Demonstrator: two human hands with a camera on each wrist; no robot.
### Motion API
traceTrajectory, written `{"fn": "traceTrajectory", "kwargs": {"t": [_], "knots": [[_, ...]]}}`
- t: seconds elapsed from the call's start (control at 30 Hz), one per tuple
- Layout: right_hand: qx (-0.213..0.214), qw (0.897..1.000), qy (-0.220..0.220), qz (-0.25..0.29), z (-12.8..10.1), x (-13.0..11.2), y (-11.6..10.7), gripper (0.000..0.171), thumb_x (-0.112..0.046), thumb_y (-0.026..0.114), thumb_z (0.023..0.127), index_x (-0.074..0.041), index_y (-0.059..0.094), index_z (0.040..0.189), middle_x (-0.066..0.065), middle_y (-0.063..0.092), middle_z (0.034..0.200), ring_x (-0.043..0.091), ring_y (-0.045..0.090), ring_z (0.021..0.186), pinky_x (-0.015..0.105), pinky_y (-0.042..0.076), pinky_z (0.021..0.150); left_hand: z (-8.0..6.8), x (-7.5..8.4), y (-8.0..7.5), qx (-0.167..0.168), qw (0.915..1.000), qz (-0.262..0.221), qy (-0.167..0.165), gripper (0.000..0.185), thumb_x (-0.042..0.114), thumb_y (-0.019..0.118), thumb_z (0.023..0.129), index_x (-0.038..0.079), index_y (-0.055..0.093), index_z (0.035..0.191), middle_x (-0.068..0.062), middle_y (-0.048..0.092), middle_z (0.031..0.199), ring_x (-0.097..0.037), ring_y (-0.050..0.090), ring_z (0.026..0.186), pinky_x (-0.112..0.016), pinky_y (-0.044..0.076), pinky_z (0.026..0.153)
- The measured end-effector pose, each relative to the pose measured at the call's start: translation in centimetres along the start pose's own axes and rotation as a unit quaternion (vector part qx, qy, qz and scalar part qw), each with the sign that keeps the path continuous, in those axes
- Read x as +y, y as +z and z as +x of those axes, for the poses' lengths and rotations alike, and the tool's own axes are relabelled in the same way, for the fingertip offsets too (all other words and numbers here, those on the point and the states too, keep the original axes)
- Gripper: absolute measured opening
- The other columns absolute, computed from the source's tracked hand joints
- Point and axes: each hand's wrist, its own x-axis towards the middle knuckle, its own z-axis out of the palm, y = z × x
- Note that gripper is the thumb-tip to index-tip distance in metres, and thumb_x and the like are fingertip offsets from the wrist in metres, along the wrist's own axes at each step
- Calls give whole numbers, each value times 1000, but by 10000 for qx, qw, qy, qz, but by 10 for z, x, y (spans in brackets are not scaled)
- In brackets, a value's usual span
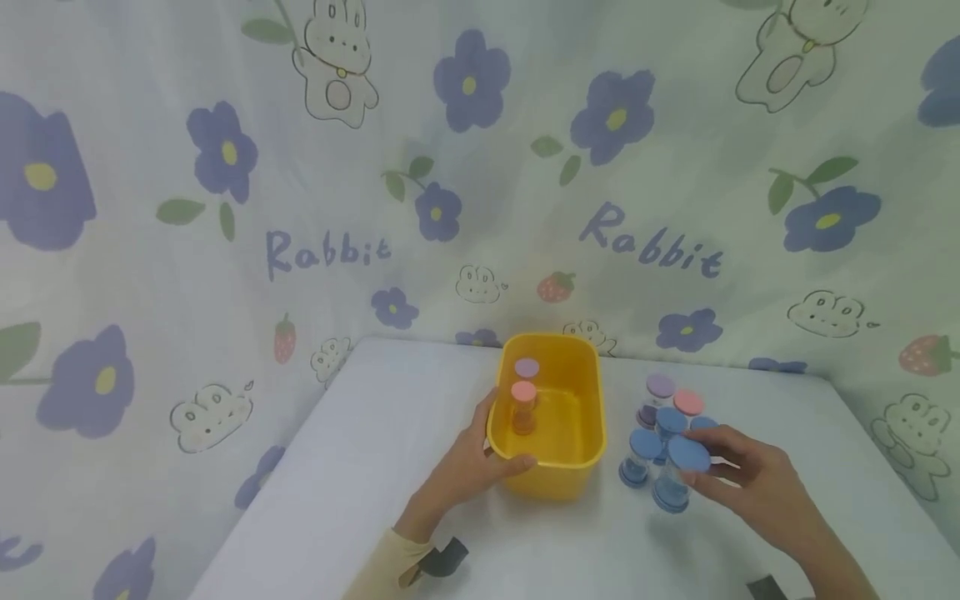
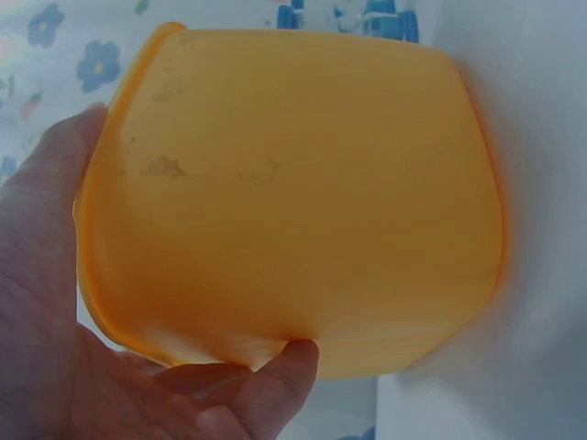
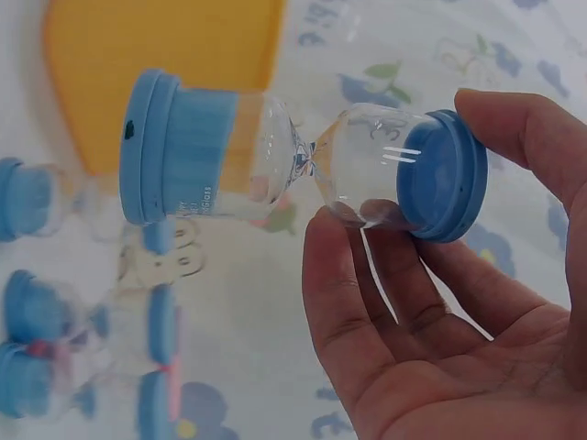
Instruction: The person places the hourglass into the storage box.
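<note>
My right hand [image 1: 757, 479] pinches a blue-capped hourglass [image 3: 303, 165] by its upper end, thumb on the cap and fingertips against the glass. Blue sand lies in its lower bulb. In the head view this hourglass overlaps a group of others on the table's right side. My left hand [image 1: 465, 467] grips the yellow bin [image 1: 551, 481], thumb over the near rim and fingers along its left wall. Inside the bin stand a pink-capped hourglass [image 1: 523, 407] and one with a purple cap [image 1: 527, 367].
Right of the bin stand several hourglasses: a blue one [image 1: 635, 458], a purple one [image 1: 661, 386], a pink one [image 1: 688, 402] and more blue ones. The white table [image 1: 352, 467] reaches back to a curtain [image 1: 517, 158] printed with rabbits and flowers.
</note>
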Motion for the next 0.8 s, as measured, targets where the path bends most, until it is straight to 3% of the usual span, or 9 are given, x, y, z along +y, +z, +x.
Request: {"fn": "traceTrajectory", "kwargs": {"t": [0.23, 0.37, 0.6, 0.7, 0.8], "knots": [[52, 9999, -87, -44, 20, -29, 0, 42, -11, 84, 86, -9, 69, 125, -26, 66, 117, -6, 66, 100, 10, 59, 83, -2, -2, 1, 41, 9999, 79, -63, 112, 58, 80, 84, 32, 9, 166, -3, 36, 169, -30, 46, 148, -61, 40, 121], [-17, 9996, -159, 228, 33, -43, 5, 42, -13, 82, 89, -12, 68, 129, -24, 68, 121, -5, 66, 104, 10, 58, 86, -1, -3, 1, 47, 9999, 99, -67, 113, 60, 80, 83, 31, 9, 166, -4, 36, 169, -30, 46, 148, -59, 40, 121], [-94, 9994, -59, 336, 54, -62, 15, 42, -18, 81, 90, -9, 68, 129, 8, 71, 123, -3, 67, 101, 9, 57, 88, -4, -4, 3, 52, 10000, 32, -18, 112, 57, 80, 84, 29, 9, 166, -5, 36, 169, -29, 46, 149, -57, 41, 121], [-132, 9995, 153, 262, 63, -68, 21, 47, -25, 82, 90, -11, 67, 132, 10, 70, 127, -2, 67, 104, 10, 56, 90, -3, -3, 3, 51, 10000, 15, 21, 111, 57, 80, 84, 29, 10, 166, -4, 36, 168, -28, 46, 149, -57, 41, 121], [-170, 9991, 257, 290, 72, -74, 28, 49, -30, 82, 90, -11, 67, 133, 10, 70, 130, 10, 69, 107, 14, 58, 92, -3, -2, 2, 45, 10000, 29, 65, 111, 55, 80, 85, 28, 10, 166, -5, 36, 169, -29, 45, 150, -57, 41, 121]]}}
